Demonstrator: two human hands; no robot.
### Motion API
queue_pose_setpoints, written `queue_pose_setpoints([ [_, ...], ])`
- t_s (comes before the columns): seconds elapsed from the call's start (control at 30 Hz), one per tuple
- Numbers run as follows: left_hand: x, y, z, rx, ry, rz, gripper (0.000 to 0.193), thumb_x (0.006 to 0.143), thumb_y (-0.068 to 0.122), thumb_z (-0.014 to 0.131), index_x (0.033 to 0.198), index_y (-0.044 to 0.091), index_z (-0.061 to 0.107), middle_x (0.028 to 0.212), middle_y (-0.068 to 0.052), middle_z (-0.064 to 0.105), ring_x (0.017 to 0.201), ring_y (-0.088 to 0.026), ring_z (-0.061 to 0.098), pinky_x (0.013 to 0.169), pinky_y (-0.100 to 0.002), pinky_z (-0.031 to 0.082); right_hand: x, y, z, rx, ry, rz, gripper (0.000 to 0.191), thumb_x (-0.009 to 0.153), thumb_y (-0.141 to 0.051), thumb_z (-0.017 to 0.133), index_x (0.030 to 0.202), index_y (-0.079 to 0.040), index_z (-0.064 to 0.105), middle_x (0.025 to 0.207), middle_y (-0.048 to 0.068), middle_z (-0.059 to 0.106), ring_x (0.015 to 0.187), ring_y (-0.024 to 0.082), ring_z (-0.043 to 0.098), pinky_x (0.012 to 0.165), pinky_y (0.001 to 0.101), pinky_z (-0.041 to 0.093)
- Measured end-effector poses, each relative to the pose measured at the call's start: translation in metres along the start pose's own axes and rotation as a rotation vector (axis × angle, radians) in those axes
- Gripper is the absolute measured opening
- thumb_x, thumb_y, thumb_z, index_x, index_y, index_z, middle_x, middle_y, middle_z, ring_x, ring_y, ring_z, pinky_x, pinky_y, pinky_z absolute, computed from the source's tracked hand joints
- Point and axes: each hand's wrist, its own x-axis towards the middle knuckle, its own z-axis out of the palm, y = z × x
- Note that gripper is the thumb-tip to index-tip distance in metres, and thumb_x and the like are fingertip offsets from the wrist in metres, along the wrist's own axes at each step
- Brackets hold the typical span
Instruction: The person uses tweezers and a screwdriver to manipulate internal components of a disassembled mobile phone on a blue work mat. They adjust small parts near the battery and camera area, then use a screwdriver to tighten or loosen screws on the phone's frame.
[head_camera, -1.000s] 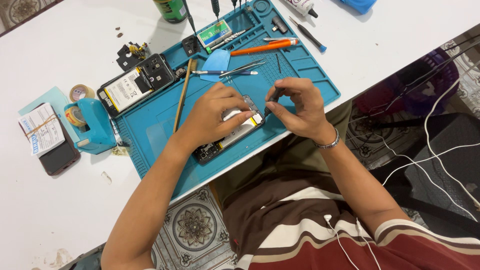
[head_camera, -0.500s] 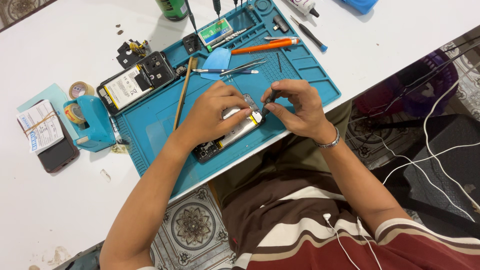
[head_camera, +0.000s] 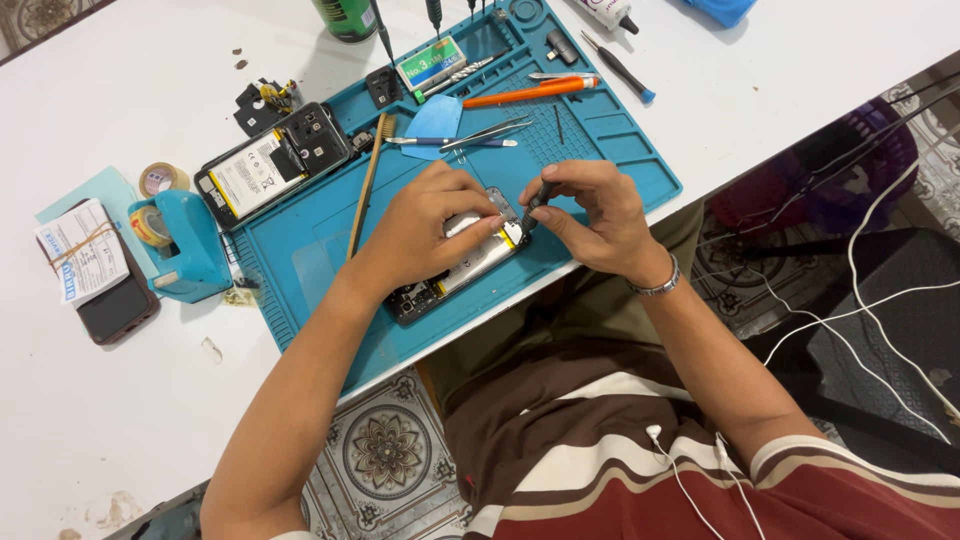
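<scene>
Blue mat (head_camera: 300, 250) is lying on the white table (head_camera: 120, 430); opened phone (head_camera: 470, 262) is lying mid-mat; left hand (head_camera: 425, 225) is pressing on it w/ fingers curled; right hand (head_camera: 590, 215) is pinching a small dark tool (head_camera: 533, 203) at the phone's top end.

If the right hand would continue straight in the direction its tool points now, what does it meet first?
Most likely the opened phone: the right hand aims its dark tool down-left at the phone's top end, which the left hand steadies. Depth is unclear.
</scene>
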Motion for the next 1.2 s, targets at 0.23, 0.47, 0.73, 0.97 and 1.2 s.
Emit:
queue_pose_setpoints([
  [0.23, -0.001, 0.0, 0.0002, -0.015, 0.014, 0.014, 0.016, 0.093, 0.023, 0.077, 0.099, 0.008, 0.079, 0.096, -0.005, 0.071, 0.091, -0.023, 0.06, 0.079, -0.035, 0.05, -0.0004, -0.0007, 0.0, -0.024, -0.006, -0.001, 0.041, 0.102, 0.006, 0.067, 0.136, -0.004, 0.047, 0.115, 0.014, 0.066, 0.11, 0.025, 0.073, 0.093, 0.0366, 0.064],
  [0.47, -0.0027, 0.0007, -0.0001, -0.012, 0.004, 0.0, 0.016, 0.093, 0.023, 0.076, 0.099, 0.008, 0.079, 0.095, -0.005, 0.07, 0.089, -0.023, 0.058, 0.076, -0.036, 0.049, -0.0006, -0.002, 0.0011, -0.032, 0.004, 0.005, 0.041, 0.101, 0.006, 0.068, 0.135, -0.003, 0.048, 0.114, 0.016, 0.066, 0.11, 0.026, 0.073, 0.092, 0.0365, 0.065],
  [0.73, -0.0013, 0.0021, -0.0014, -0.014, 0.005, 0.022, 0.016, 0.094, 0.023, 0.076, 0.099, 0.008, 0.079, 0.095, -0.005, 0.07, 0.089, -0.023, 0.058, 0.077, -0.036, 0.049, 0.0009, -0.0041, 0.001, -0.067, 0.028, -0.011, 0.039, 0.102, 0.006, 0.068, 0.133, -0.004, 0.047, 0.111, 0.014, 0.067, 0.109, 0.024, 0.074, 0.09, 0.0345, 0.065],
  [0.97, -0.004, 0.0006, -0.0004, -0.011, 0.001, 0.003, 0.016, 0.094, 0.024, 0.076, 0.099, 0.009, 0.079, 0.095, -0.004, 0.07, 0.088, -0.022, 0.058, 0.075, -0.035, 0.049, 0.0012, -0.0028, 0.0029, -0.077, 0.025, -0.017, 0.039, 0.102, 0.005, 0.068, 0.133, -0.005, 0.046, 0.109, 0.014, 0.068, 0.107, 0.023, 0.074, 0.087, 0.0322, 0.065],
  [1.2, -0.0006, -0.0017, 0.0025, 0.001, 0.018, 0.041, 0.015, 0.093, 0.021, 0.077, 0.1, 0.008, 0.078, 0.096, -0.005, 0.07, 0.093, -0.023, 0.06, 0.081, -0.036, 0.05, 0.0007, -0.0022, -0.0011, -0.053, 0.013, 0.007, 0.039, 0.103, 0.007, 0.066, 0.134, -0.004, 0.046, 0.11, 0.015, 0.068, 0.108, 0.023, 0.073, 0.088, 0.0328, 0.064],
])
